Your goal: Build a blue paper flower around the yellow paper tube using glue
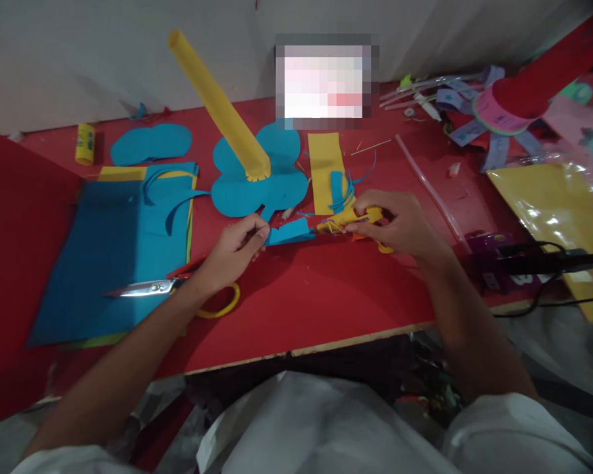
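Observation:
My left hand (237,250) pinches the left end of a small blue paper piece (289,232) lying on the red table (316,296). My right hand (395,224) is closed around a yellow glue gun (348,218), whose tip touches the right end of that blue piece. Just behind them a yellow paper tube (217,105) stands tilted on a blue flower-shaped cutout (257,187). Scissors (148,288) with yellow handles lie under my left wrist.
Blue and yellow paper sheets (109,257) lie at the left, a glue stick (85,143) at the far left. A yellow strip (325,164) with blue offcuts lies behind my right hand. Craft scraps, a red tube (538,82) and a black cable (538,263) fill the right.

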A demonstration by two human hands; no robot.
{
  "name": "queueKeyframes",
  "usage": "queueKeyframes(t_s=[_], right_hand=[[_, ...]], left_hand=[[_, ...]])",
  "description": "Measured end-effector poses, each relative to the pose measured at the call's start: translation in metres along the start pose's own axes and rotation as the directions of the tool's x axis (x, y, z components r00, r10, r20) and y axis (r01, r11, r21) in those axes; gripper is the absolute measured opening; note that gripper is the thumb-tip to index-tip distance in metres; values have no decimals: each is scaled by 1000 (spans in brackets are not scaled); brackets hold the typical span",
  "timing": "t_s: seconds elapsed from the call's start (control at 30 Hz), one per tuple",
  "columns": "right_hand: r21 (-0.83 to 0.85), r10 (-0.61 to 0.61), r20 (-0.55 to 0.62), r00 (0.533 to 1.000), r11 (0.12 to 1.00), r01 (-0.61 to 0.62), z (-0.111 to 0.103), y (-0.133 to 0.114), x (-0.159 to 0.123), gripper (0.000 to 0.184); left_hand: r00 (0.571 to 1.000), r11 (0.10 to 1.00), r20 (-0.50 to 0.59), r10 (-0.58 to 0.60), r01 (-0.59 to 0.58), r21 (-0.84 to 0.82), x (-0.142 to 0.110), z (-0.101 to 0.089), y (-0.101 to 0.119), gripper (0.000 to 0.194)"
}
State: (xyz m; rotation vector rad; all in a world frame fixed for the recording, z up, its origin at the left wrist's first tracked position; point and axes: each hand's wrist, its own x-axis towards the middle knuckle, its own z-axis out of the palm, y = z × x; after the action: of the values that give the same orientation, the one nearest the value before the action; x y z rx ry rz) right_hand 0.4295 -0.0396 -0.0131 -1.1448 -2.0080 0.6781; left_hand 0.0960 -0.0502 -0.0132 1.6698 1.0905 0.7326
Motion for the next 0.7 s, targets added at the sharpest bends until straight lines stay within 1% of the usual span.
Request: queueKeyframes(t_s=[0.2,0.5,0.7], right_hand=[[17,-34,19,999,999,34,-1,-2,1,23],[34,-23,36,999,999,22,0,0,1,21],[24,-17,-1,1000,1000,17,-1,-1,1,24]], left_hand=[[1000,1000,1,3,-3,11,1,1,5,43],[1000,1000,3,1,-1,5,0,1,4,41],[1000,1000,5,3,-3,-4,-1,0,4,41]])
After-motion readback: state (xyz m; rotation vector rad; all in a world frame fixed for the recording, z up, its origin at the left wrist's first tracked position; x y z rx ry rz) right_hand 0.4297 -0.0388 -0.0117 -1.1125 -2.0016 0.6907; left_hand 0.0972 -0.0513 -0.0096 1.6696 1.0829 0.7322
